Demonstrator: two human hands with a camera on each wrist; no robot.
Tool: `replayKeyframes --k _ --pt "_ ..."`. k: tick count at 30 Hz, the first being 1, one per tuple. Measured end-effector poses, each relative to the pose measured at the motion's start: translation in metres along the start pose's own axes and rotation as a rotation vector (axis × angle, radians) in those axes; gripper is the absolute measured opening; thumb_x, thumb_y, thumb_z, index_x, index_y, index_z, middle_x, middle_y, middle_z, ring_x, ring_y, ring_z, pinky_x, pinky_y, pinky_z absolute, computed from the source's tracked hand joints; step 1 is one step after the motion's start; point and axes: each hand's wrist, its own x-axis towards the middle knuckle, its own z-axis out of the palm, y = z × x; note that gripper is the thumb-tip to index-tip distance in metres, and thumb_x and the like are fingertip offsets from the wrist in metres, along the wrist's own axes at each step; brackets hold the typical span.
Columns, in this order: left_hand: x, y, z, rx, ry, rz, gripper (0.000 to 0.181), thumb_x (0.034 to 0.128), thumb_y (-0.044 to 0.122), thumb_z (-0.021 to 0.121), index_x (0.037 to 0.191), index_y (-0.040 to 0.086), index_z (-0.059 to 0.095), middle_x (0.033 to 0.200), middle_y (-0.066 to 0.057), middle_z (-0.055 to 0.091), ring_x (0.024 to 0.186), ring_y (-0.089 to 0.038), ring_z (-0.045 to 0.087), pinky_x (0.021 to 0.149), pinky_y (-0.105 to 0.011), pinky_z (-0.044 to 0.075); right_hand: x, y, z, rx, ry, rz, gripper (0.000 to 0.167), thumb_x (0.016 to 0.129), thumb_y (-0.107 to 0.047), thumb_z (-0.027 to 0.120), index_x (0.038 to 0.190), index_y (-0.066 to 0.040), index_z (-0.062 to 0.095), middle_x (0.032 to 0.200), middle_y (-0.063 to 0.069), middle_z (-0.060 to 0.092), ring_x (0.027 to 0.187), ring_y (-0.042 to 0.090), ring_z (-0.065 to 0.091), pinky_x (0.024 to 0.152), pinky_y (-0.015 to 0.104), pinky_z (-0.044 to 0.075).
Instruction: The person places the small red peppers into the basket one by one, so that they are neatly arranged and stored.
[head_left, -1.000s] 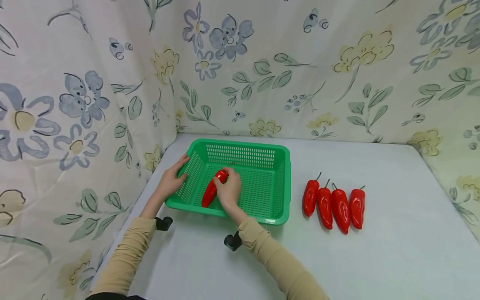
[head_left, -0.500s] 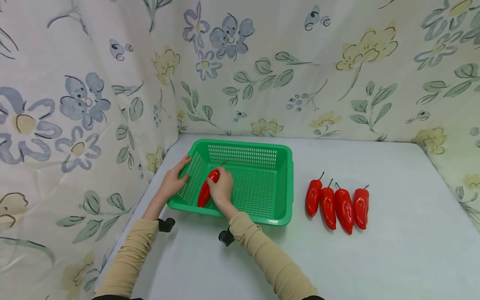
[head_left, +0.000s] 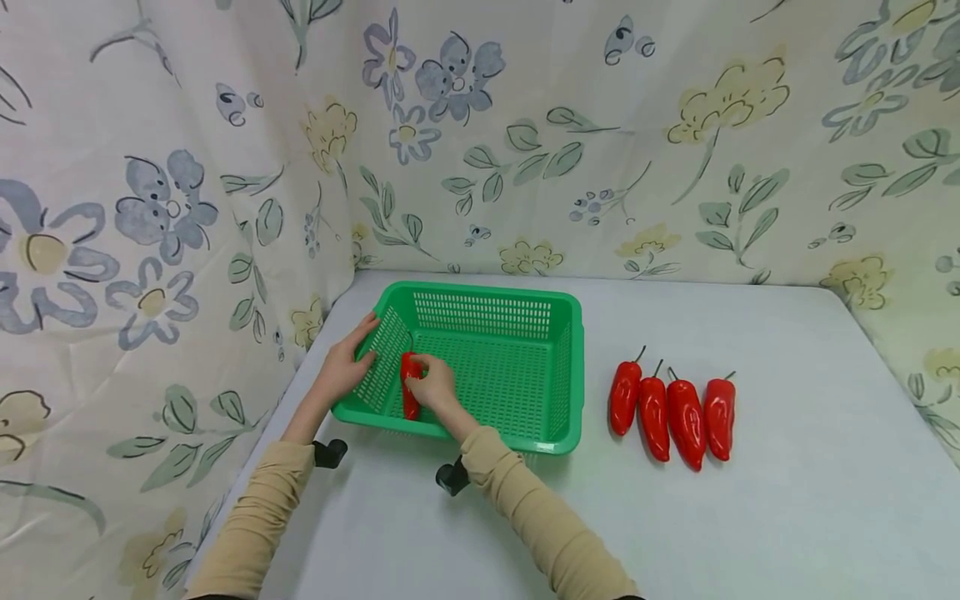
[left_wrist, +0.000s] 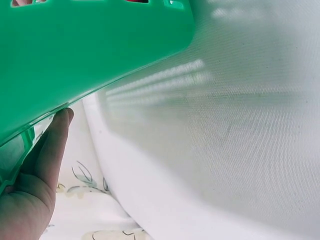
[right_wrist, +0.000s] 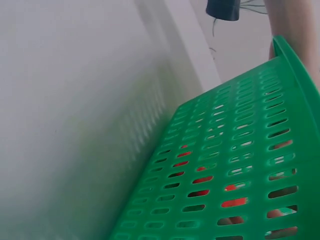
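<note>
In the head view, a green plastic basket (head_left: pixel 487 290) with slotted walls stands on the table. My left hand (head_left: pixel 342 367) grips its left rim, the thumb reaching over the edge. From the left wrist, a straight digit of that hand (left_wrist: pixel 52 145) is seen against the basket's side. My right hand (head_left: pixel 437 385) reaches over the front rim and pinches a red chili pepper (head_left: pixel 410 404) near the left wall, its stem pointing to the back. Through the slots in the right wrist view, only red patches of the chili pepper (right_wrist: pixel 234 202) show.
Several more red chili peppers (head_left: pixel 684 421) lie in a row on the white table (head_left: pixel 817 417), right of the basket. A floral curtain (head_left: pixel 525 167) hangs behind the table and along its left side.
My right hand has moved left inside the basket with the chili pepper, which has turned from slanted to nearly straight front to back. The left hand stays on the rim.
</note>
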Motion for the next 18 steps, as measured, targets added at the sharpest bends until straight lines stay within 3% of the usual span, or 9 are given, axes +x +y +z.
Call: replayKeyframes --k 7,10,15,18 --pt "0.0005 0.0000 0.0006 -0.001 -0.002 -0.009 0.058 0.0922 0.002 0.050 0.148 0.010 0.034 0.159 -0.002 0.022 0.145 -0.031 0.022 0.115 -0.053 0.025 -0.0004 0.0019 -0.0013 0.068 -0.012 0.090 0.042 0.085 0.000 0.063 0.127 -0.003 0.058 0.120 0.019 0.059 0.096 0.025 0.061 0.070 0.030 0.057" --pt "0.0008 -0.0009 0.0008 0.003 -0.006 -0.015 0.059 0.0922 0.002 0.050 0.148 0.011 0.033 0.159 -0.001 0.021 0.145 -0.032 0.022 0.115 -0.054 0.025 -0.0018 0.0018 -0.0018 0.137 -0.059 0.150 0.044 0.085 0.001 0.064 0.128 -0.003 0.057 0.116 0.019 0.060 0.091 0.025 0.064 0.072 0.032 0.058" --pt "0.0011 -0.0027 0.0011 0.013 -0.006 -0.019 0.059 0.0923 0.002 0.050 0.148 0.011 0.033 0.159 -0.001 0.022 0.145 -0.032 0.023 0.115 -0.054 0.025 -0.0062 0.0006 -0.0045 0.273 -0.142 0.225 0.047 0.086 0.004 0.061 0.132 -0.002 0.052 0.121 0.021 0.057 0.102 0.031 0.064 0.084 0.041 0.057" --pt "0.0009 -0.0025 0.0006 0.016 -0.004 -0.019 0.059 0.0923 0.002 0.050 0.148 0.011 0.034 0.159 -0.001 0.022 0.144 -0.032 0.023 0.114 -0.054 0.026 -0.0091 0.0000 -0.0077 0.260 -0.164 0.213 0.049 0.086 0.005 0.060 0.134 -0.002 0.050 0.122 0.021 0.057 0.096 0.027 0.065 0.086 0.043 0.056"
